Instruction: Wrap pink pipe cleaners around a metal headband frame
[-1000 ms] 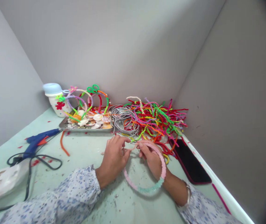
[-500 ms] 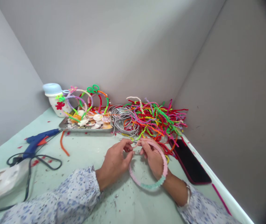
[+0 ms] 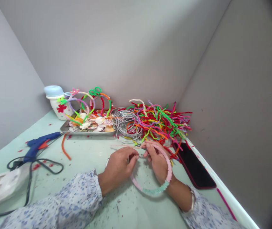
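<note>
A round headband [image 3: 156,190] wrapped in fuzzy pink and mint-green pipe cleaner is held over the table. My right hand [image 3: 158,162] is closed on its upper end, thumb and fingers pinching the wrap. From that pinch a thin pink pipe cleaner [image 3: 128,146] stretches left, its far end blurred. Just under this strand is my left hand [image 3: 119,165], its fingers curled and the thumb near the index fingertip. The headband's left side passes close to the left fingers; what they grip, if anything, is hidden. A small pale edge shows behind the left knuckles.
Behind my hands lie a coil of grey wire [image 3: 127,125] and a heap of coloured pipe cleaners [image 3: 164,122]. A metal tray [image 3: 90,133] holds shell-like discs and decorated headbands. A blue glue gun [image 3: 37,144] with cord lies left; a phone [image 3: 194,165] lies right.
My left fingers have come away from the right hand's pinch and moved slightly down. The pink pipe cleaner now extends left above them. The right hand and headband have barely moved.
</note>
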Demonstrator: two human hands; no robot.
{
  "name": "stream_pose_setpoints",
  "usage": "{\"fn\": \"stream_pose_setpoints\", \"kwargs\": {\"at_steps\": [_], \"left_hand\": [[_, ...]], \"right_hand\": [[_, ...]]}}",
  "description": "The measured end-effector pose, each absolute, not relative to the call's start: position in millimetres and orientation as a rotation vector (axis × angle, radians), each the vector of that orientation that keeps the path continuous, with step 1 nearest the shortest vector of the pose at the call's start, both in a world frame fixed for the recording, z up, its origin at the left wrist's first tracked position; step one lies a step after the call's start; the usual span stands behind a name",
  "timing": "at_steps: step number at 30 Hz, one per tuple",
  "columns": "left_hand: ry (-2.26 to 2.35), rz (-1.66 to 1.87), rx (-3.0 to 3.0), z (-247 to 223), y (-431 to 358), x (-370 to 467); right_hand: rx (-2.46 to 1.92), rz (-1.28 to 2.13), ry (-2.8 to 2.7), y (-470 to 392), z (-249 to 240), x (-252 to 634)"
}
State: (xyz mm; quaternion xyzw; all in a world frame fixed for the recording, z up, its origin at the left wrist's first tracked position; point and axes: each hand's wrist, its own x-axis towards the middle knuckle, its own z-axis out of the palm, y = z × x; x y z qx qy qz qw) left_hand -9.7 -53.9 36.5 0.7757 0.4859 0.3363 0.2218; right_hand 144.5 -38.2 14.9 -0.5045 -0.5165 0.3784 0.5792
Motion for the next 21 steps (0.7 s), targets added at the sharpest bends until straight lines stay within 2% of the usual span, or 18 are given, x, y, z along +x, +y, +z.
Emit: {"fn": "stream_pose_setpoints", "kwargs": {"at_steps": [4, 8, 15, 21], "left_hand": [[1.376, 0.782, 2.135, 34.7, -57.0, -9.4], [1.387, 0.784, 2.052, 33.2, -57.6, -8.5], [1.224, 1.001, 1.863, 35.9, -59.2, -6.4], [1.229, 1.213, 1.99, 35.8, -53.3, -9.4]], "right_hand": [[-1.175, 0.861, -1.211, -40.6, 17.3, 143.5], [-1.129, 0.894, -1.209, -42.8, 19.3, 141.7], [-1.108, 0.976, -1.182, -39.9, 16.5, 143.6], [-1.034, 1.138, -1.232, -38.4, 11.1, 143.0]]}}
